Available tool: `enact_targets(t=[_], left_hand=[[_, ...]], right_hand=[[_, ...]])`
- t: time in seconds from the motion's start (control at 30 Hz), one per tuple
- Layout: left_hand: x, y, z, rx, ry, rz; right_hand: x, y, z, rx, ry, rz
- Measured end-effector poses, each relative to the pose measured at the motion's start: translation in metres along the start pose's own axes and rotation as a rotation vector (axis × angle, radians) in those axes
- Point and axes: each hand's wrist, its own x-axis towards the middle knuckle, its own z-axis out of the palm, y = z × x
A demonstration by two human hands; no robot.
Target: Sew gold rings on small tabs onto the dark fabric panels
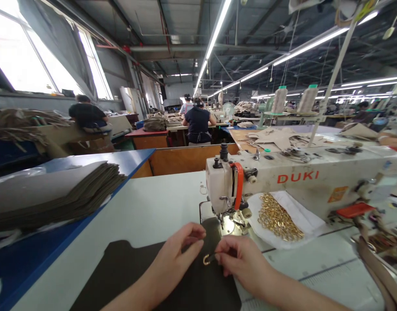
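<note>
Between the thumb and fingers of my right hand (pixel 239 258) is a short dark strap tab (pixel 212 258), pinched shut. A gold-coloured metal ring (pixel 205 260) hangs at the tab's left end, over a dark olive fabric panel (pixel 127 272). My left hand (pixel 187 246) hovers above the same panel with its thumb and curved fingers apart and nothing visible between them. The panel's far end reaches the needle area of the white sewing machine (pixel 221 185). Beside the needle, a white cloth (pixel 307 216) bears a heap of gold metal rings (pixel 278 218).
A stack of dark fabric pieces (pixel 56 194) lies on the blue-edged table at left. Thread cones (pixel 279 100) stand behind the machine. Straps (pixel 373 263) lie at the right edge. A seated person (pixel 197 121) works ahead, another (pixel 87 114) at far left.
</note>
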Motion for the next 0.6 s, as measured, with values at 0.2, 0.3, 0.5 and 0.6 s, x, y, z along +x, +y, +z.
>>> enact_targets(t=[0.2, 0.3, 0.5, 0.6], left_hand=[[0.009, -0.020, 0.015, 0.494, 0.063, 0.189], [-0.003, -0.025, 0.020, 0.556, -0.008, 0.206], [-0.016, -0.029, 0.018, 0.586, 0.018, 0.245], [-0.014, -0.031, 0.018, 0.636, 0.086, 0.366]], right_hand=[[-0.002, -0.004, -0.025, 0.109, 0.038, 0.151], [0.004, -0.005, -0.028, 0.093, 0.052, 0.194], [0.029, 0.001, -0.016, 0.027, 0.029, 0.256], [0.036, 0.002, -0.013, -0.017, -0.006, 0.286]])
